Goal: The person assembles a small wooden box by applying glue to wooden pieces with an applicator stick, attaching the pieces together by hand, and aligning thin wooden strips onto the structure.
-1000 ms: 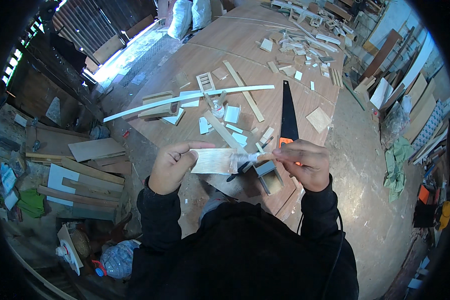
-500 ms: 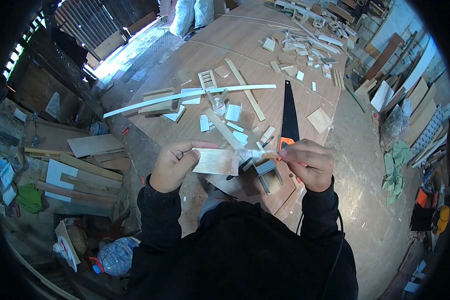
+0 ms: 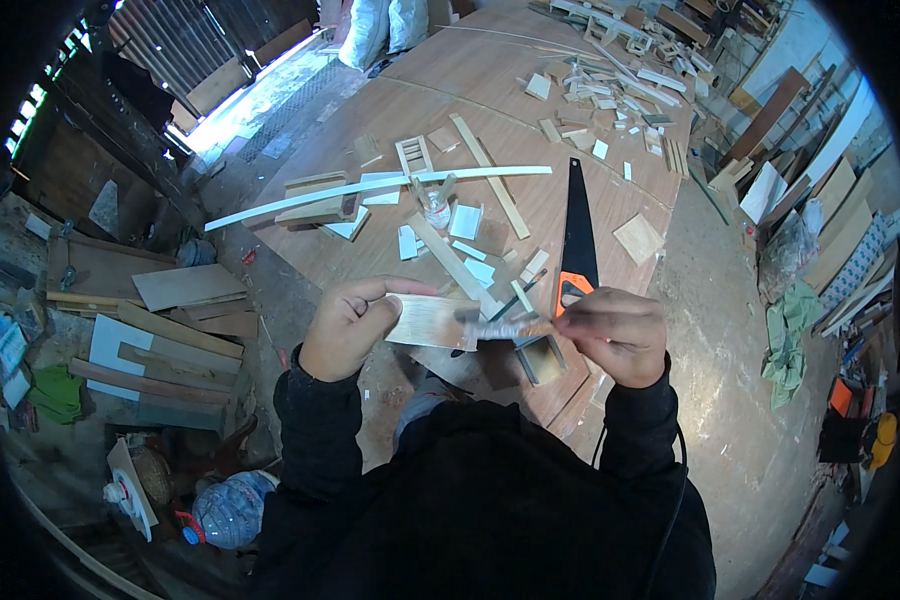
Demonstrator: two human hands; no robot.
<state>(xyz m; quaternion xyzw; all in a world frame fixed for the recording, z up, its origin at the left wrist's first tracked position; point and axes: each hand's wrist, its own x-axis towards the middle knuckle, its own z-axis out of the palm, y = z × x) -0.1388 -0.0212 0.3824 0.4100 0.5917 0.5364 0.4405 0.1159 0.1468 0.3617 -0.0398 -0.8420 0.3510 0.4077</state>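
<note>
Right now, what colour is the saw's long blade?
The saw blade is black; it shows best in the head view.

Thin rectangular wooden board [image 3: 425,322]: pale tan, fine streaked grain. Slim stick-shaped tool [image 3: 512,327]: whitish-grey along its length, brown toward the right end. Long-bladed handsaw [image 3: 578,230]: black blade, orange handle. Broad wooden table [image 3: 440,105]: reddish-brown, faint grain. Long narrow strip [image 3: 305,206]: off-white. Crumpled cloth [image 3: 792,345]: pale green. Fabric sleeves [image 3: 320,440]: black.

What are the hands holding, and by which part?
The left hand grips a small wooden board by its left end; the right hand holds a slim tool by its right end.
</note>
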